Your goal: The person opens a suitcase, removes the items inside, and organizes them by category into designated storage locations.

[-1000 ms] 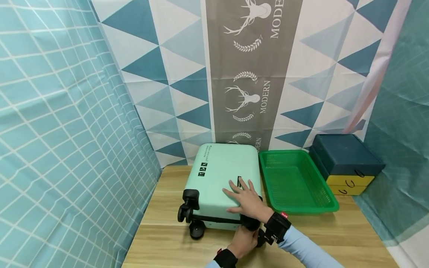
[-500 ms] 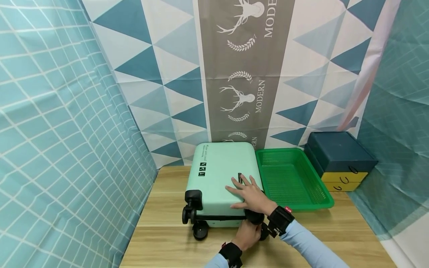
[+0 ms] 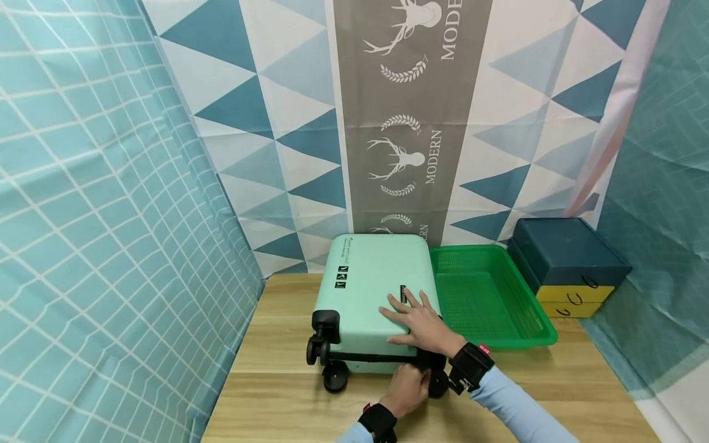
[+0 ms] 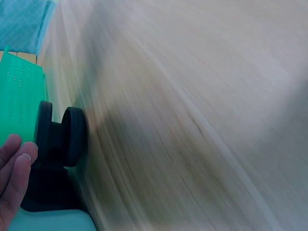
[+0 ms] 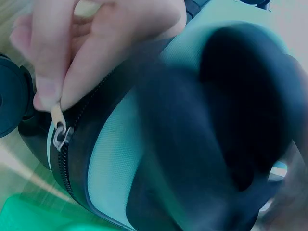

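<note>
A mint-green suitcase lies flat on the wooden table, its black wheels facing the near edge. My right hand rests spread on its lid near the right front corner, fingers fairly straight. Lower down, my left hand is at the suitcase's near side beside the right wheel. In the right wrist view, the left thumb and finger pinch a small zipper pull on the black zipper; a blurred wheel fills much of that view. The left wrist view shows fingertips by a wheel, with the zipper pull hidden.
Against the suitcase's right side stands a green plastic basket. Further right is a dark blue box with yellow drawer fronts. Patterned cloth hangs behind and on both sides. Wooden tabletop shows at the front left.
The suitcase has shifted slightly to the right, towards the basket, and both hands have stayed on it. The head view has also shifted a little.
</note>
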{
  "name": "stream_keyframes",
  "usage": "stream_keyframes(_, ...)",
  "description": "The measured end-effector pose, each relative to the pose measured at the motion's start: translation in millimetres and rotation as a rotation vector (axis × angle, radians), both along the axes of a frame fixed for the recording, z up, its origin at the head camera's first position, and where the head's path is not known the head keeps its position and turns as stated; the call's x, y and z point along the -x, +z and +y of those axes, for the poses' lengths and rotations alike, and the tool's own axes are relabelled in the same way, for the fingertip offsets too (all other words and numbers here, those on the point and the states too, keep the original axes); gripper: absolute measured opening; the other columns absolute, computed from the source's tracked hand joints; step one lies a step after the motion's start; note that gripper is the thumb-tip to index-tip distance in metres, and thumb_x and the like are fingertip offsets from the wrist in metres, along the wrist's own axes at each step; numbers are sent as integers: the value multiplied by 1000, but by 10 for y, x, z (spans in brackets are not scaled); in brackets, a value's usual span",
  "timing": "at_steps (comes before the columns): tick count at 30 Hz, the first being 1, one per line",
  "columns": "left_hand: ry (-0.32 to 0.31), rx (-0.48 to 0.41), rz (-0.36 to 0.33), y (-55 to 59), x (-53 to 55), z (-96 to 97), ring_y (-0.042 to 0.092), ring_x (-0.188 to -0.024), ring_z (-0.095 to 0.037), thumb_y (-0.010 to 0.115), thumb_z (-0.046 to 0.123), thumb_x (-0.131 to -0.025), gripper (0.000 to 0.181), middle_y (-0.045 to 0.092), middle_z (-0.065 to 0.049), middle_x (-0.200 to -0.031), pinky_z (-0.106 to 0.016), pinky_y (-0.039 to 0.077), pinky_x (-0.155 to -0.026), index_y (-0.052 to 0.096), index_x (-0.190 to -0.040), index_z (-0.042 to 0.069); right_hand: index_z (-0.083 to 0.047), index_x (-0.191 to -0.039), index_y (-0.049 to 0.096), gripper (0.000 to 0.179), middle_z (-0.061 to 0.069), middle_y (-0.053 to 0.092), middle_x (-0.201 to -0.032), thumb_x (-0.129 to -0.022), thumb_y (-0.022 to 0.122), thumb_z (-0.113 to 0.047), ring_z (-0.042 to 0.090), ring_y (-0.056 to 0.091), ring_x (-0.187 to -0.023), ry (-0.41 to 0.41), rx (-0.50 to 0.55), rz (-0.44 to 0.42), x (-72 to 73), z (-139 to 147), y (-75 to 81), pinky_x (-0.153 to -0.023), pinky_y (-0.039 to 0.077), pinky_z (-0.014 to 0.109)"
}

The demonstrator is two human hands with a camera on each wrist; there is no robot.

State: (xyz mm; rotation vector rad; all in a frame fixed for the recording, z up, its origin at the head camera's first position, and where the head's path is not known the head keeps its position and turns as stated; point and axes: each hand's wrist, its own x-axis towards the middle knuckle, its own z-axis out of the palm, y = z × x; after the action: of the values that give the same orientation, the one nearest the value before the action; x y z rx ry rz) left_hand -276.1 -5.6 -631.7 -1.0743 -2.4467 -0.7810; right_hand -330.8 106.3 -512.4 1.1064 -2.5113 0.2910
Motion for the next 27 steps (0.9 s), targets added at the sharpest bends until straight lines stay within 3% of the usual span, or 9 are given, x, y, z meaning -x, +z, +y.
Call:
stream_keyframes(4,-4,37,30,51,17,-56,26,-37,4,52,11,-88,37,22,9,-43,-12,18,-41,36,-55,19,-24,-134,40,65,10,34,-138,-79,52,-57,44,24,-124,9,10,0,28,9,2,-93,14,64)
stream_keyframes(11,28,71,72,71,-19,-205,30,-39,5,54,13,-86,25,25,13,-44,-13,22,-40,50,-63,21,-24,-133,42,65,11,34,-138,-78,52,-56,45,24,-124,10,28,-2,29,32,-27,-93,13,64)
stream_keyframes(22,55,98,-6,28,-74,-637,23,-37,6,53,11,-87,17,26,14,-45,-12,17,-40,62,-74,17,-24,-133,42,66,11,35,-137,-77,57,-54,45,23,-124,14,44,-21,-23,21,-22,-94,11,64)
stream_keyframes(27,94,68,-19,41,-87,-886,28,-40,8,51,14,-89,16,36,14,-48,-10,26,-43,67,-87,14,-23,-133,43,66,11,35,-137,-77,56,-55,45,23,-124,15,39,-18,-15,15,-7,-94,11,63)
